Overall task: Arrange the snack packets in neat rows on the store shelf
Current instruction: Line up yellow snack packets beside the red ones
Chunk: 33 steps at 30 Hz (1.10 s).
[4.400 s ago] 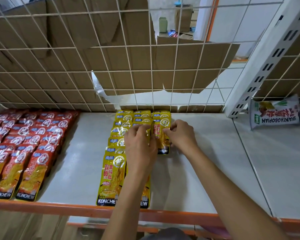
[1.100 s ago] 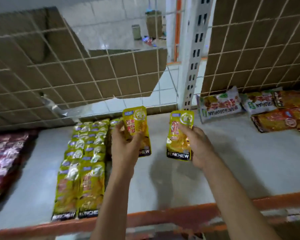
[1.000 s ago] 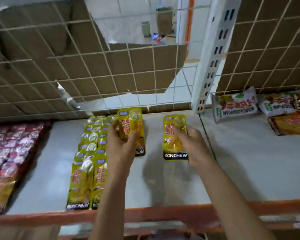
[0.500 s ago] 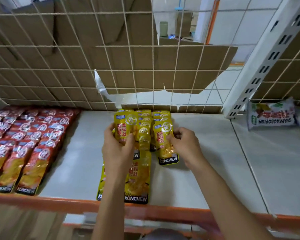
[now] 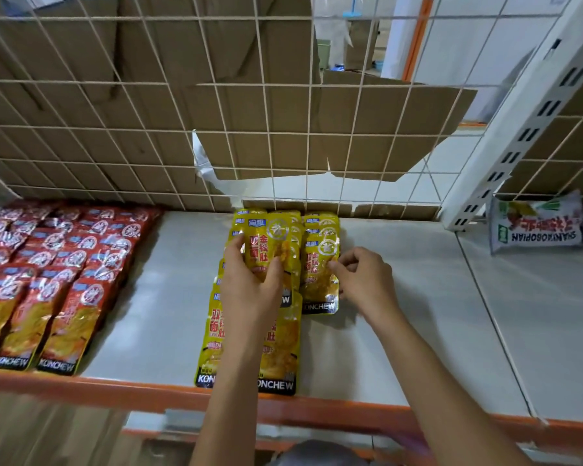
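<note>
Yellow Konchew packets (image 5: pixel 249 348) are lying in overlapping rows on the pale grey shelf (image 5: pixel 155 297), running from its orange front lip (image 5: pixel 115 388) back to the wire grid (image 5: pixel 270 129). Above them the left hand (image 5: pixel 249 290) is gripping one yellow packet (image 5: pixel 270 243), while the right hand (image 5: pixel 360 280) is pinching the edge of the front packet (image 5: pixel 318 274) in the short right-hand row. Red Konchew packets (image 5: pixel 64 264) are filling the shelf's left end. Behind the grid, torn cardboard (image 5: pixel 115 95) is partly hiding a tiled room (image 5: pixel 468 45).

We note soft, even light, brightest toward 1 o'clock; glare flecks the red packets (image 5: pixel 64 264) at 9. Edges bow outward; the 6 o'clock rim blurs.
</note>
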### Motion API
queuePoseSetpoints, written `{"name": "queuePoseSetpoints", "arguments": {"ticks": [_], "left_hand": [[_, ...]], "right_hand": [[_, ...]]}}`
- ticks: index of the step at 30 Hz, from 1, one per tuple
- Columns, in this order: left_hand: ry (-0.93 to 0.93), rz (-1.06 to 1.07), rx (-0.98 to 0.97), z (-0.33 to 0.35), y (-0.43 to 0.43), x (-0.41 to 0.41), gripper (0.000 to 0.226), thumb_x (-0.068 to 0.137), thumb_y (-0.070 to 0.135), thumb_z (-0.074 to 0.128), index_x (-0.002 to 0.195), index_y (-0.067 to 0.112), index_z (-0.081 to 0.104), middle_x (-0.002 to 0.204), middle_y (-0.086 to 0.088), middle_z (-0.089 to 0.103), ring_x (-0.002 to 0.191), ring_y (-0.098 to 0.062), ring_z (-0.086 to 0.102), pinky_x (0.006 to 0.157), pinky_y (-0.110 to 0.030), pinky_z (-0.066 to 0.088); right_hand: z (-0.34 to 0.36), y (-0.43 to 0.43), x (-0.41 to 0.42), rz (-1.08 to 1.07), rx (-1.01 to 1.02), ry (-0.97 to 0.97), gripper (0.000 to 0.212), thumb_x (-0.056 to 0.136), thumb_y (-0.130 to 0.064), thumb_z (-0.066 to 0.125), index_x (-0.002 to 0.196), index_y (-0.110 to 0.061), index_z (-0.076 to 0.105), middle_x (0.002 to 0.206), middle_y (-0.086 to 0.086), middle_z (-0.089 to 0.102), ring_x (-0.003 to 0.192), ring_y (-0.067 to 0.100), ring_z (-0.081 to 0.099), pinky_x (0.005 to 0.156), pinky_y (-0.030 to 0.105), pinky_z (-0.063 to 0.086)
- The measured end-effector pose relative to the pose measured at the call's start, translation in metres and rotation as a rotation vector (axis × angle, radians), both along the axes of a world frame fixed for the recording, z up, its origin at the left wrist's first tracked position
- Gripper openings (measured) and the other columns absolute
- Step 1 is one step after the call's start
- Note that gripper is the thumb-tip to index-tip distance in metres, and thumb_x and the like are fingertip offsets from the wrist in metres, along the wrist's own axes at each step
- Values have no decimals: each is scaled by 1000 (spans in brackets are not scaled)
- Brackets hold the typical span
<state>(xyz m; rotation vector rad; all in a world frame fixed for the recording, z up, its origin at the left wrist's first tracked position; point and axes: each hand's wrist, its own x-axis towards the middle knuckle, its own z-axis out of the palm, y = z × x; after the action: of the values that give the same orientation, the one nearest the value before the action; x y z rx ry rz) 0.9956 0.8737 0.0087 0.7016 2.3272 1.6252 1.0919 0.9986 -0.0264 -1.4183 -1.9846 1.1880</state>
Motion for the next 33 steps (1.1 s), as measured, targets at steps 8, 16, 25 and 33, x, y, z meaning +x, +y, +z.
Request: {"name": "queuePoseSetpoints", "arguments": {"ticks": [8, 16, 25, 33], "left_hand": [[-35, -111, 49, -7, 6, 10, 39, 94, 12, 53, 129, 24, 43, 61, 18, 56, 53, 1, 51, 57, -26, 47], [-64, -255, 66, -8, 8, 17, 33, 92, 15, 58, 115, 37, 48, 68, 8, 51, 58, -6, 51, 53, -24, 45], [358, -47, -208, -20, 6, 14, 33, 87, 19, 62, 119, 19, 57, 102, 1, 65, 96, -21, 59, 79, -39, 48], [393, -18, -345, -27, 5, 16, 31, 86, 16, 61, 117, 19, 62, 104, -4, 63, 99, -27, 55, 73, -36, 43]], "right_hand": [[13, -8, 8, -29, 194, 20, 15, 86, -33, 65, 80, -21, 58, 70, -11, 57, 68, 10, 54, 64, 24, 39], [27, -20, 16, 122, -358, 590, 15, 94, -8, 50, 95, -11, 65, 77, 5, 67, 62, 13, 59, 48, 19, 46], [-1, -11, 28, 64, -250, 262, 13, 87, -9, 64, 77, -18, 65, 68, 4, 65, 54, 14, 56, 55, 29, 48], [1, -8, 27, 129, -204, 152, 10, 89, -15, 61, 83, -21, 66, 74, 2, 68, 60, 11, 57, 54, 26, 46]]}}
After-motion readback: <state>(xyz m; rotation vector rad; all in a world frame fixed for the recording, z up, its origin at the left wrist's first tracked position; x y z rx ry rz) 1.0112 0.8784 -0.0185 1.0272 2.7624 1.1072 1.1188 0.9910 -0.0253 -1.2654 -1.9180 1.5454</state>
